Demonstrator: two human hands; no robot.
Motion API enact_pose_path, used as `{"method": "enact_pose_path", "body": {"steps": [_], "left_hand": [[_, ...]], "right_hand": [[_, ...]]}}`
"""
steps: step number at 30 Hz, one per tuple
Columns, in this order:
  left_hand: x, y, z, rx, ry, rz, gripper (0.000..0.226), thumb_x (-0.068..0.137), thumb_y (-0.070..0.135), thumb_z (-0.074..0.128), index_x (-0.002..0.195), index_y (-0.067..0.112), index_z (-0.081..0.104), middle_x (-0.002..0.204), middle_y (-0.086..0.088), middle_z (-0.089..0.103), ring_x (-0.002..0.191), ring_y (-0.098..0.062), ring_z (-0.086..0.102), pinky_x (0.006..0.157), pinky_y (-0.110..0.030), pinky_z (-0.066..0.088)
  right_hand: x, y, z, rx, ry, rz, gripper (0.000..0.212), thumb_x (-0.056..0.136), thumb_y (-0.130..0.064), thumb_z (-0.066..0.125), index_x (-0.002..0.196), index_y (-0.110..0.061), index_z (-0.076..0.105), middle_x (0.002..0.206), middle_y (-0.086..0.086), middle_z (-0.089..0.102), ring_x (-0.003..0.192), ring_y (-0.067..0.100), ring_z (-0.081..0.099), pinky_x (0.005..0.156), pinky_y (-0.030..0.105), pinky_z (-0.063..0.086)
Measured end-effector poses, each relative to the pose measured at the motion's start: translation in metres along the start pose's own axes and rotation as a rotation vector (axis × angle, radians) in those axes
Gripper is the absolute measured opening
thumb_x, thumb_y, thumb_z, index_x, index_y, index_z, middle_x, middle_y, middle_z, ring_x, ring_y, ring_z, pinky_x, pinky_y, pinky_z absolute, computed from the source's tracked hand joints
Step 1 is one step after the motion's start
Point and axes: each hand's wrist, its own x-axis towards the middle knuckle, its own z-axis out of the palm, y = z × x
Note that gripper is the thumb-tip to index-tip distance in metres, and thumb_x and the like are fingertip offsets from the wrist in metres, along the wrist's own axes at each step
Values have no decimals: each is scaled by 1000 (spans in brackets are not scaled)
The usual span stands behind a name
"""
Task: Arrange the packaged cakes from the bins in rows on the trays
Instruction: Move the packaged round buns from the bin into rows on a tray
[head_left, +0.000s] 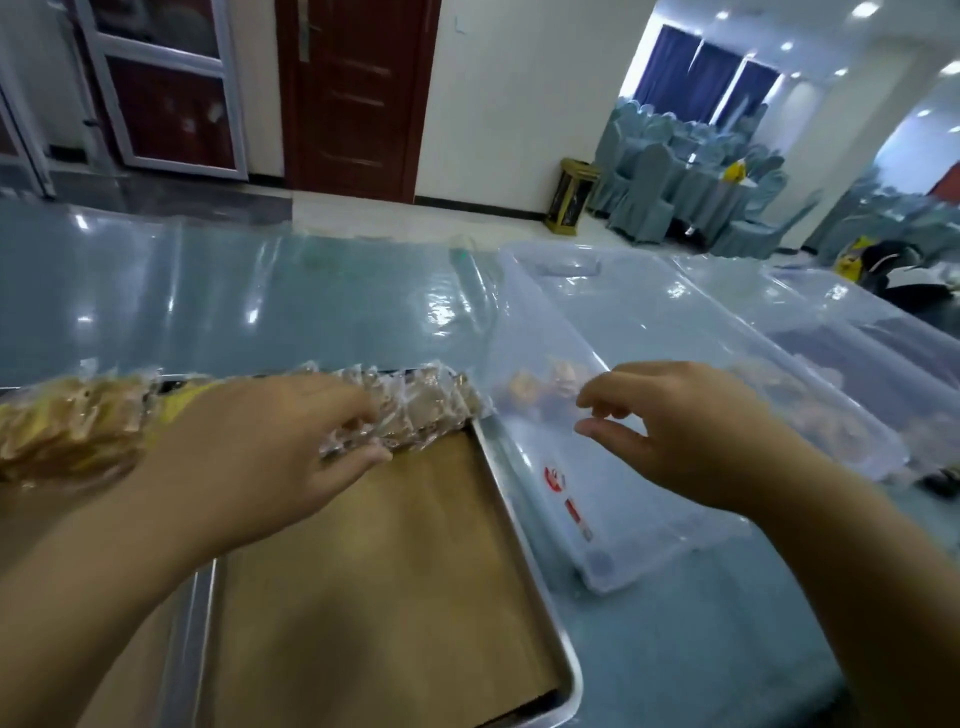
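Note:
A metal tray (524, 530) lined with brown paper lies in front of me. A row of packaged cakes (415, 402) in clear wrappers runs along its far edge. My left hand (275, 441) reaches over the tray and pinches a wrapped cake in that row. My right hand (670, 431) hovers above the near clear plastic bin (587, 483), fingers loosely curled, holding nothing. A few cakes (545, 384) show through the bin's wall.
A second clear bin (852, 332) with more cakes stands to the right. The table carries a shiny blue-grey plastic cover (234, 301). Covered chairs (654, 187) and a small bin (571, 197) stand on the floor beyond.

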Motion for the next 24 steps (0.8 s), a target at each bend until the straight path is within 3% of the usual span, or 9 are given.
{"method": "enact_pose_path", "body": {"steps": [7, 14, 17, 20, 24], "left_hand": [[89, 48, 24, -78, -11, 70, 26, 82, 55, 53, 90, 33, 64, 78, 18, 63, 69, -8, 61, 52, -33, 50], [178, 102, 45, -82, -79, 15, 28, 81, 55, 54, 94, 31, 62, 83, 19, 58, 80, -7, 58, 68, -35, 51], [216, 127, 57, -18, -129, -23, 35, 75, 60, 44, 95, 36, 58, 88, 20, 59, 83, -5, 57, 69, -34, 51], [255, 146, 77, 54, -254, -71, 32, 77, 63, 45, 98, 40, 52, 90, 19, 56, 84, -4, 53, 67, -29, 48], [307, 156, 115, 191, -427, -177, 34, 82, 57, 56, 106, 33, 51, 92, 13, 51, 85, -12, 49, 57, -26, 32]], "right_hand": [[23, 94, 11, 5, -44, 33, 30, 90, -45, 50, 113, -28, 61, 103, -11, 64, 90, 13, 60, 77, 34, 51], [53, 192, 34, 27, -254, 16, 38, 87, -53, 53, 121, -36, 49, 112, -12, 58, 97, 11, 54, 83, 35, 50], [74, 230, 53, 32, -326, -23, 45, 85, -54, 56, 124, -35, 47, 116, -7, 57, 101, 16, 54, 87, 37, 48], [99, 258, 75, 14, -388, -64, 50, 84, -54, 59, 126, -30, 47, 119, -3, 57, 104, 19, 53, 84, 34, 46], [136, 281, 105, 15, -440, -109, 50, 84, -49, 62, 125, -22, 49, 119, 1, 58, 107, 23, 51, 76, 31, 38]]}}
